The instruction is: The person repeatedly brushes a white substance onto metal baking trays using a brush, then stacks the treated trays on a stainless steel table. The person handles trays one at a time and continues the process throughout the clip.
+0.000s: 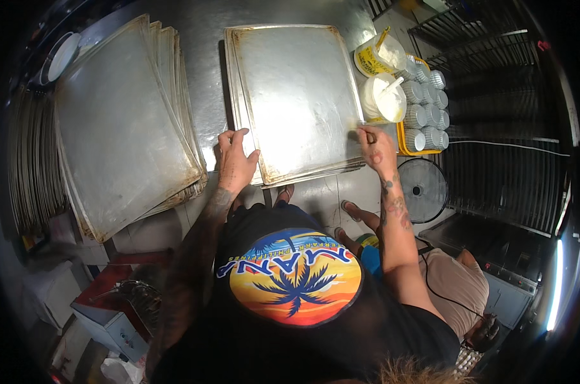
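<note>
A short stack of metal baking sheets (304, 96) lies before me on a steel table. My left hand (238, 156) rests at the stack's left edge near its lower corner, fingers apart, with nothing held in them. Over the right edge is my right hand (377, 146), its fingers curled; a small blurred thing may be between the fingertips, but I cannot tell what. Just beyond it stand a tub of white paste (385, 98) with a white handle in it and a labelled tub (380, 52) with a yellow handle.
More baking sheets (122, 129) lie fanned on the left, beside a tall stack of trays (35, 163). Fluted metal cups (424, 105) fill a yellow-rimmed crate at right. Below it is a round fan (422, 190). Another person (455, 288) is at my lower right. Dark racks line the right side.
</note>
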`<action>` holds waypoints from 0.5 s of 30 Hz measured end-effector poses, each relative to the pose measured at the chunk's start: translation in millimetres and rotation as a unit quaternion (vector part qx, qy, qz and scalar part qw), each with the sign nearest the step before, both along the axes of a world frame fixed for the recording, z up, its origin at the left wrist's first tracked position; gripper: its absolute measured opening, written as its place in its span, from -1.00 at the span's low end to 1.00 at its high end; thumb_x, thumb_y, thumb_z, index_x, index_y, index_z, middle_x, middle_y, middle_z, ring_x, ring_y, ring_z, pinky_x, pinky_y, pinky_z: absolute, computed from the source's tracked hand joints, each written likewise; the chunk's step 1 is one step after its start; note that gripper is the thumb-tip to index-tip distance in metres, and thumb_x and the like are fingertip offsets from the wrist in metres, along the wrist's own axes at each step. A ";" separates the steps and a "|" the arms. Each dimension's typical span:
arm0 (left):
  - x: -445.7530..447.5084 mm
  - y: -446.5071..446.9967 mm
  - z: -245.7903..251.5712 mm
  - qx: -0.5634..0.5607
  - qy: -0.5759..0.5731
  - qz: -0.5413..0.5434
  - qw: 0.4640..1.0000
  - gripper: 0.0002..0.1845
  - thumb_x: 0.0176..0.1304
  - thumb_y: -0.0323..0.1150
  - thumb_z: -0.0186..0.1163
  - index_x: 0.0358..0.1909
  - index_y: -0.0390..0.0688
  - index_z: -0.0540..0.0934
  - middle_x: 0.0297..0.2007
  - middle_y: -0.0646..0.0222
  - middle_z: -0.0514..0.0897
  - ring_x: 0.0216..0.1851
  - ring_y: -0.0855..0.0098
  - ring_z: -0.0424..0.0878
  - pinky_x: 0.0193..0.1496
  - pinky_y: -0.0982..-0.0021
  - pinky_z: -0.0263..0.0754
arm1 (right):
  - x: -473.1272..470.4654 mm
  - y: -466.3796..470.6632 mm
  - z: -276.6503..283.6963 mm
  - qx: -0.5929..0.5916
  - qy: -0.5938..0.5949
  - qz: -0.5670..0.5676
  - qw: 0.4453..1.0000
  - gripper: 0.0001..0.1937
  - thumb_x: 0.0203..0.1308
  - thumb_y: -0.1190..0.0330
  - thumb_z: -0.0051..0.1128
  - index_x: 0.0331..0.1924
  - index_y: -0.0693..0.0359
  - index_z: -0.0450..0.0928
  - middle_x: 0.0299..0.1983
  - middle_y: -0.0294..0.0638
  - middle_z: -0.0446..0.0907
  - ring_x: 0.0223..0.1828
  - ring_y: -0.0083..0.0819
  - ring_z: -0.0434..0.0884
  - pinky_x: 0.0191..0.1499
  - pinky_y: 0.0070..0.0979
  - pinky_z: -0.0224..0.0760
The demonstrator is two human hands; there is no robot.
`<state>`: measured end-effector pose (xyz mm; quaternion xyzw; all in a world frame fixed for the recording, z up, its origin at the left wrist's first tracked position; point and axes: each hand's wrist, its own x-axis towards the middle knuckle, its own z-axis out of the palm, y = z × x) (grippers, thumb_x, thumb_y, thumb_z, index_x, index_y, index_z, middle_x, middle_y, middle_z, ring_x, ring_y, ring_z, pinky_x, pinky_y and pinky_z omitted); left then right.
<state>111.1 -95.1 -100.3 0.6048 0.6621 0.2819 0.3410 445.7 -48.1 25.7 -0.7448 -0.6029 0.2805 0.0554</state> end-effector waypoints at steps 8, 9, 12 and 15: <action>0.6 7.7 6.2 -0.004 0.004 -0.022 1.000 -0.25 0.23 -0.41 0.45 0.45 -0.16 0.37 0.27 -0.08 0.28 0.36 -0.17 0.34 0.43 0.00 0.37 | 9.9 63.8 -63.7 0.073 0.259 0.019 0.963 -0.71 0.48 0.23 0.14 -0.07 0.26 0.79 -0.10 0.04 0.81 -0.06 -0.19 0.79 0.06 -0.41 0.64; 2.5 7.0 6.0 -0.001 0.013 -0.020 1.000 -0.25 0.23 -0.41 0.45 0.45 -0.16 0.37 0.27 -0.08 0.28 0.36 -0.16 0.34 0.42 0.00 0.37 | 12.4 84.0 -38.5 0.113 0.045 -0.018 0.992 -0.75 0.41 0.28 0.18 -0.07 0.22 0.80 -0.12 0.01 0.80 -0.11 -0.16 0.79 -0.01 -0.35 0.67; 4.9 9.8 6.3 -0.004 0.014 -0.028 0.999 -0.27 0.24 -0.42 0.45 0.44 -0.13 0.39 0.26 -0.07 0.28 0.35 -0.14 0.35 0.40 0.00 0.38 | -33.5 87.6 -89.5 0.237 -0.092 0.339 0.906 -0.70 0.16 0.29 0.30 -0.03 0.13 0.80 -0.14 -0.02 0.79 -0.14 -0.06 0.75 -0.02 -0.20 0.66; 0.2 6.0 9.4 -0.009 0.020 -0.017 1.000 -0.29 0.25 -0.43 0.44 0.43 -0.14 0.41 0.26 -0.04 0.28 0.34 -0.14 0.34 0.41 0.01 0.37 | -84.0 92.4 -68.0 0.084 0.296 0.227 0.924 -0.70 0.25 0.22 0.32 -0.01 0.15 0.80 -0.13 0.04 0.78 -0.14 -0.02 0.75 -0.02 -0.19 0.66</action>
